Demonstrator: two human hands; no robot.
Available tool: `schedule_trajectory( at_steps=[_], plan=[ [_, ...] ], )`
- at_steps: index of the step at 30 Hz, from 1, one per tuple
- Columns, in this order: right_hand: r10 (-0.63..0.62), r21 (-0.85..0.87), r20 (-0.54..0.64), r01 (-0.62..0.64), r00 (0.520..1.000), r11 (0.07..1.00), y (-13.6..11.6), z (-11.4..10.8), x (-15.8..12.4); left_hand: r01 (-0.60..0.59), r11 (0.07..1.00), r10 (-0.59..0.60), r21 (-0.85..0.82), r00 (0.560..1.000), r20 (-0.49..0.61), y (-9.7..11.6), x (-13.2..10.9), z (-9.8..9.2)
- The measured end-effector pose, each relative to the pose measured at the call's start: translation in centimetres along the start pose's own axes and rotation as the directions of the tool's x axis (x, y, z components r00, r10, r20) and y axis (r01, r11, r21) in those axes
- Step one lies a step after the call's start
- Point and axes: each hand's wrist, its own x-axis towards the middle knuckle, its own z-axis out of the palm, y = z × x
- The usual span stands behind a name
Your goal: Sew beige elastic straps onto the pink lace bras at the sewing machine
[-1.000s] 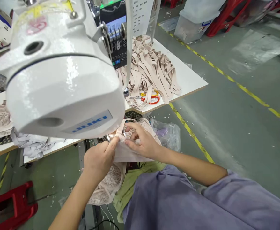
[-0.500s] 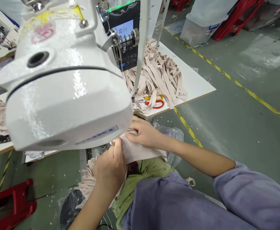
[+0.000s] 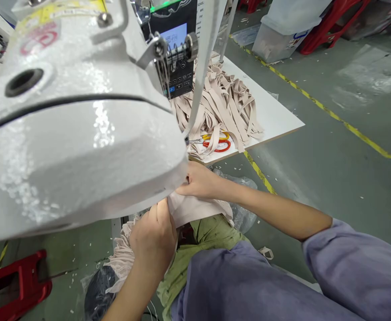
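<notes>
A white sewing machine (image 3: 91, 147) fills the upper left and hides its needle area from me. Just below its head, my left hand (image 3: 155, 234) is closed with its fingers gripping the near edge of a pale beige piece of fabric (image 3: 195, 209). My right hand (image 3: 202, 182) pinches the same fabric from the right, its fingertips tucked behind the machine head. Between the two hands the cloth drapes down over my lap. More gathered beige fabric (image 3: 124, 254) hangs beside my left wrist.
Beige fabric strips (image 3: 225, 98) lie heaped on the white table (image 3: 278, 116), with red-and-yellow-handled scissors (image 3: 218, 141) at their front. A control screen (image 3: 175, 49) stands behind the machine. A red stool (image 3: 18, 285) is at lower left; plastic bins (image 3: 278, 40) stand at upper right.
The machine head looks larger and nearer and covers more of my right fingers. My right hand has shifted slightly up and inward. Both hands still hold the fabric.
</notes>
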Motion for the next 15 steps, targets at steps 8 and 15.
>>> schedule_trajectory(
  at_steps=[8,15],
  plan=[
    [-0.039,-0.001,0.008,0.039,0.999,0.999,0.22,0.03,0.12,0.002,1.000,-0.002,0.008,1.000,-0.003,-0.16,-0.02,0.33],
    [-0.099,-0.044,0.048,0.101,0.994,0.994,0.69,-0.38,-0.11,-0.026,1.000,0.026,0.008,0.999,-0.036,0.33,0.29,0.07]
  ],
)
